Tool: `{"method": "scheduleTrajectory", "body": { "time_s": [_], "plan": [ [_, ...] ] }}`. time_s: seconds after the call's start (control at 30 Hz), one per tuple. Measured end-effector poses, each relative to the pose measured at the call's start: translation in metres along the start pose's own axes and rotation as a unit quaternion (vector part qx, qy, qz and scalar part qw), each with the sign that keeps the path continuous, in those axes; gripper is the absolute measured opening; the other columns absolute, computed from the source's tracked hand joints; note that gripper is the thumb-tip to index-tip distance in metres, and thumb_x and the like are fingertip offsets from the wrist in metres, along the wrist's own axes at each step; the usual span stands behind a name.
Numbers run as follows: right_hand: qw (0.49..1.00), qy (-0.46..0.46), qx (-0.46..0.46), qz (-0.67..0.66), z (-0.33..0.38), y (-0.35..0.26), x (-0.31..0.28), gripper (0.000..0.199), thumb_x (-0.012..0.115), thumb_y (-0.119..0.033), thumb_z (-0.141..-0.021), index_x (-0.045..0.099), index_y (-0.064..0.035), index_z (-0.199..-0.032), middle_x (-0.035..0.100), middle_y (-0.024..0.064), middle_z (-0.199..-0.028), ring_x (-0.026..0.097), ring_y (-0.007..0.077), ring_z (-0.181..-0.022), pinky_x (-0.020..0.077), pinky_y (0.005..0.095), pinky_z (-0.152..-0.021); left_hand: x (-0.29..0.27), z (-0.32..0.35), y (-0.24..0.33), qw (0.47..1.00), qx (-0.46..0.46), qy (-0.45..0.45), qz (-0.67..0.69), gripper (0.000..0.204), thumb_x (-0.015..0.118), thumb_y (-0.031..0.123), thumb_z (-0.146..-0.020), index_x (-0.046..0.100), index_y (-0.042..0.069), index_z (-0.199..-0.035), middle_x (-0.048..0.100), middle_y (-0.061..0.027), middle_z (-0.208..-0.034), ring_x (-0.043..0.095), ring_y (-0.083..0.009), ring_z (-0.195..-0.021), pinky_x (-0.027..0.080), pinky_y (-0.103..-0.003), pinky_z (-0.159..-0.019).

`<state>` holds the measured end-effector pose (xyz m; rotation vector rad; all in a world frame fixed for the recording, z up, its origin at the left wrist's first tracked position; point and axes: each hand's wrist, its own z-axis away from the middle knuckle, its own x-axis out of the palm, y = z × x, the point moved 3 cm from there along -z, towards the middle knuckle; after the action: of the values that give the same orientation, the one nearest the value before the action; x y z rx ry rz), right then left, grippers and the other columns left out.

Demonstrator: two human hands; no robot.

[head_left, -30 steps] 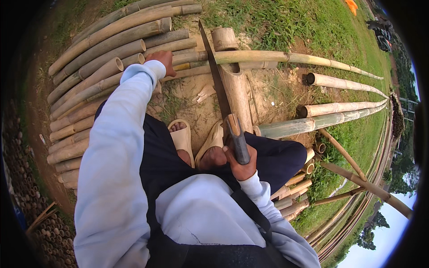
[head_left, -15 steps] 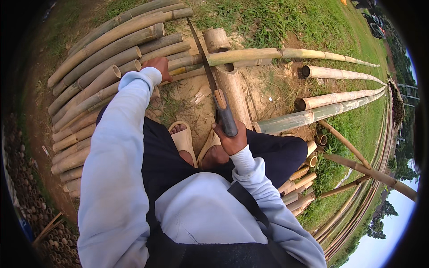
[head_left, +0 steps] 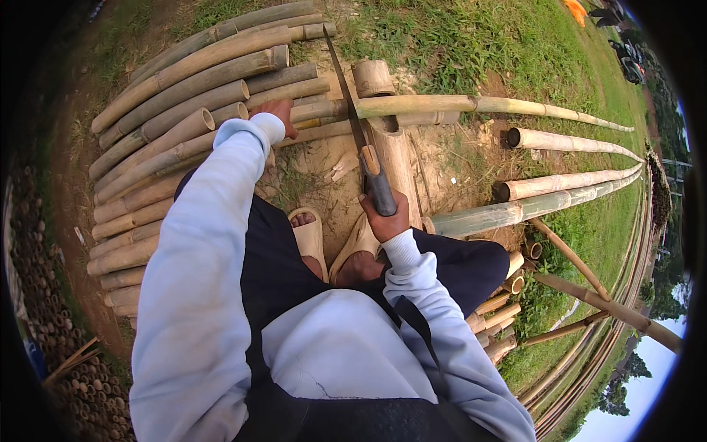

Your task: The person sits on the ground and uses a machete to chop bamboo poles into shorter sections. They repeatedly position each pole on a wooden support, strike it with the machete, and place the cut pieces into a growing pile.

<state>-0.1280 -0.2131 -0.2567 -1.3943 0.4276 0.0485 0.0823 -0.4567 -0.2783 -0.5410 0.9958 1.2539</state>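
Observation:
My right hand (head_left: pixel 385 215) is closed around the handle of a hand saw (head_left: pixel 378 184). The saw's long dark blade points away from me and lies across a long bamboo pole (head_left: pixel 427 104). That pole runs from left to right over a thick upright-notched bamboo block (head_left: pixel 392 158). My left hand (head_left: pixel 278 116) grips the pole to the left of the blade; its fingers wrap over the far side and are partly hidden. How deep the blade sits in the bamboo is hard to tell.
Cut bamboo lengths (head_left: pixel 177 110) lie stacked on my left. Longer poles (head_left: pixel 574 141) stretch off to the right. A bamboo frame (head_left: pixel 582 261) and short offcuts (head_left: pixel 503 317) stand by my right knee. Many cut ends (head_left: pixel 88 390) show at lower left.
The whole view has shifted slightly, so everything sits a little lower and further right. The saw stays across the pole, and both hands keep their holds.

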Motion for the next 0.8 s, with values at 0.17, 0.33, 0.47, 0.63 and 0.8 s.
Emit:
{"method": "scheduleTrajectory", "body": {
  "time_s": [0.17, 0.33, 0.47, 0.63, 0.8],
  "plan": [
    [1.000, -0.010, -0.002, -0.021, 0.002, 0.001, -0.007, 0.021, 0.079, -0.011, -0.088, 0.062, -0.0001, -0.084, 0.056, -0.0004, -0.070, 0.050, 0.0093, -0.064, 0.0436, 0.0282, -0.060, 0.005, 0.014, -0.006, 0.995, 0.028, 0.030, 0.095, 0.093, 0.079, 0.047, -0.074, 0.043, 0.007, -0.149, 0.050, -0.0225, -0.146, 0.045, -0.0378, -0.139, 0.038, -0.045, -0.116],
    [0.998, 0.015, 0.045, -0.038, 0.002, -0.010, 0.001, 0.021, 0.079, -0.014, -0.087, 0.066, 0.0017, -0.092, 0.061, 0.0050, -0.072, 0.055, 0.0126, -0.067, 0.0464, 0.0310, -0.062, -0.007, 0.006, -0.002, 0.993, 0.062, 0.101, 0.028, 0.080, 0.073, 0.046, -0.078, 0.049, 0.006, -0.144, 0.052, -0.0190, -0.146, 0.049, -0.0354, -0.135, 0.040, -0.045, -0.113],
    [0.998, 0.004, 0.046, -0.051, 0.002, -0.003, 0.002, 0.021, 0.078, -0.015, -0.088, 0.067, 0.0018, -0.096, 0.064, 0.0057, -0.074, 0.056, 0.0125, -0.068, 0.0473, 0.0314, -0.063, 0.011, 0.008, 0.013, 0.995, 0.038, 0.067, -0.060, 0.061, 0.073, 0.042, -0.082, 0.058, 0.008, -0.130, 0.063, -0.0180, -0.133, 0.059, -0.0345, -0.124, 0.047, -0.047, -0.104],
    [1.000, 0.017, -0.001, 0.020, 0.006, 0.010, 0.000, 0.019, 0.077, -0.011, -0.087, 0.066, 0.0020, -0.094, 0.060, 0.0088, -0.071, 0.051, 0.0141, -0.064, 0.0455, 0.0327, -0.060, 0.012, 0.001, 0.021, 0.996, 0.028, 0.054, -0.061, 0.048, 0.073, 0.038, -0.084, 0.064, 0.008, -0.121, 0.073, -0.0187, -0.113, 0.069, -0.0361, -0.107, 0.054, -0.048, -0.095],
    [0.998, 0.007, 0.057, -0.001, 0.100, -0.042, -0.029, 0.017, 0.075, -0.008, -0.089, 0.067, 0.0019, -0.100, 0.065, 0.0086, -0.076, 0.057, 0.0127, -0.070, 0.0494, 0.0305, -0.067, 0.007, 0.002, 0.018, 0.997, 0.026, 0.056, -0.051, 0.041, 0.071, 0.033, -0.084, 0.066, 0.008, -0.117, 0.073, -0.0182, -0.112, 0.070, -0.0364, -0.107, 0.054, -0.047, -0.095]
  ]
}}
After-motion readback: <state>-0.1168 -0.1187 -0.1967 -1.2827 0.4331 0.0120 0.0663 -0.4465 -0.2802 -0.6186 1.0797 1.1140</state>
